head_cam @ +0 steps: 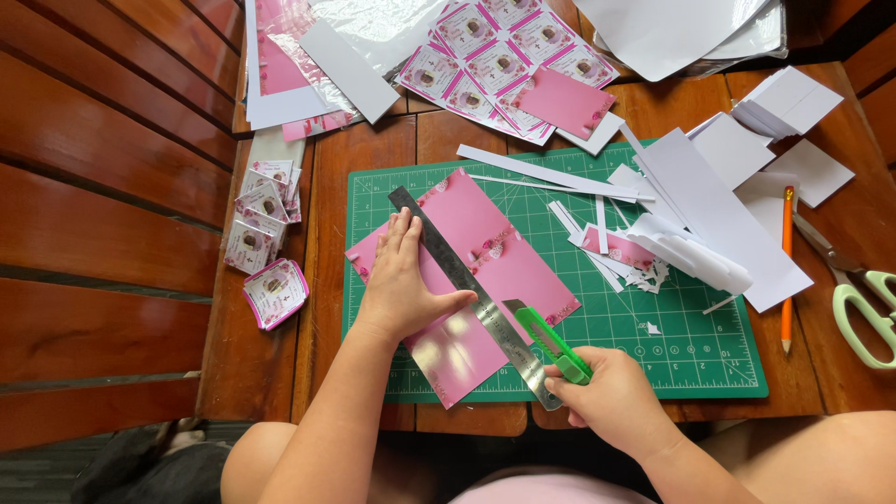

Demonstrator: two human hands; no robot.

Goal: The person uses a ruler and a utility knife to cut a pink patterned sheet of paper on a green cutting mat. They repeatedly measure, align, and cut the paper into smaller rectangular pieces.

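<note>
Our left hand lies flat, fingers spread, pinning the ruler slantwise on the pink sheet so it cannot slip. Our right hand grips the green knife against the ruler's edge, near the mat's front edge.

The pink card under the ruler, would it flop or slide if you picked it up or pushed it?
The pink card looks thin and flat, so it would probably bend and weigh little. Its surface shines near the bottom edge, so it may slip on the green mat. That may be why the left hand presses the metal ruler on it.
</note>
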